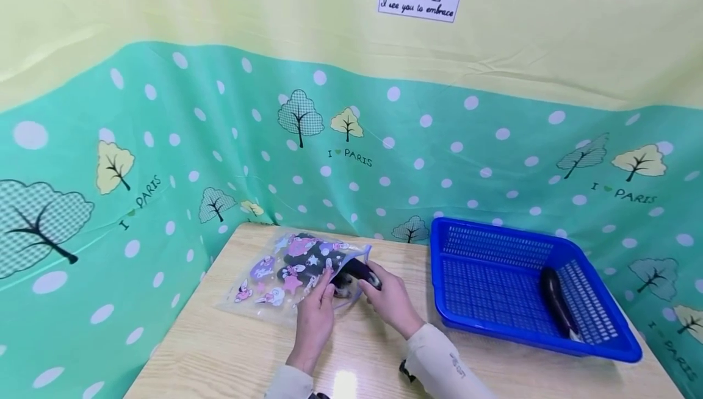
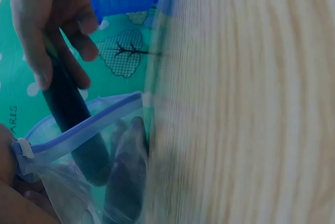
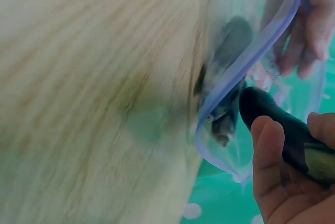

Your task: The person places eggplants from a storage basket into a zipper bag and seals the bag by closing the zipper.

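A clear zip bag [image 1: 258, 301] printed with cartoon figures and stars lies on the table with its blue-edged mouth facing right. My left hand [image 1: 315, 319] pinches the mouth's edge near the white slider [image 2: 24, 148]. Between the thumb and fingers of my right hand [image 1: 394, 302] is a dark eggplant [image 1: 364, 272], gripped by its stem end. Its far end is inside the bag's mouth, visible through the plastic in the left wrist view. More eggplants [image 3: 233, 41] lie within the bag, partly hidden by the print.
To the right stands a blue plastic basket [image 1: 489, 283] with one eggplant [image 1: 557, 304] along its right side. The wooden table [image 1: 219, 356] meets a green and yellow printed curtain [image 1: 351, 204] at the back and left.
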`<state>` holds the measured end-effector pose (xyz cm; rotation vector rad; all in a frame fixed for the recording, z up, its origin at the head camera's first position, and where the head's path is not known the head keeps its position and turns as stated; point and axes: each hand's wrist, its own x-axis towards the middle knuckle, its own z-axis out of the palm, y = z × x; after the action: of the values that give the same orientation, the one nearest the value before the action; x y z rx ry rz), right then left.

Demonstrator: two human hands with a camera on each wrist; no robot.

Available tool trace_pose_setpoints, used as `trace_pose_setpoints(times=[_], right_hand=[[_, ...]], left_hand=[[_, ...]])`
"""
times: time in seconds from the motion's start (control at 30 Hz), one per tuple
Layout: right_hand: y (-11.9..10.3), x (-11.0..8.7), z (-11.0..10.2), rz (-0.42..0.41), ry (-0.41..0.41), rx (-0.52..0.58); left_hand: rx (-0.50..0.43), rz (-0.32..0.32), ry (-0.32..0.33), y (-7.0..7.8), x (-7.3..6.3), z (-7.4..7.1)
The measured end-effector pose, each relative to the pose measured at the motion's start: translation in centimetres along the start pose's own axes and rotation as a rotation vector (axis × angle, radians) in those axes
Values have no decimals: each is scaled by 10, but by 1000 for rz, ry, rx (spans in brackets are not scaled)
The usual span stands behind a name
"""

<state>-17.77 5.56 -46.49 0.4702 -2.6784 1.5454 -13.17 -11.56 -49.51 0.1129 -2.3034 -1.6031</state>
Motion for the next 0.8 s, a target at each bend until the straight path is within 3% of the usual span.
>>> trace_pose_setpoints(times=[0.2,0.47,0.8], right_hand=[[7,20,13,14,-7,-97],[13,35,30,7,-95,-150],[24,46,49,-75,-139,-396]], left_hand=[[2,14,-3,0,0,1],[5,45,13,-4,0,3],[-8,26,8,-3,0,5]])
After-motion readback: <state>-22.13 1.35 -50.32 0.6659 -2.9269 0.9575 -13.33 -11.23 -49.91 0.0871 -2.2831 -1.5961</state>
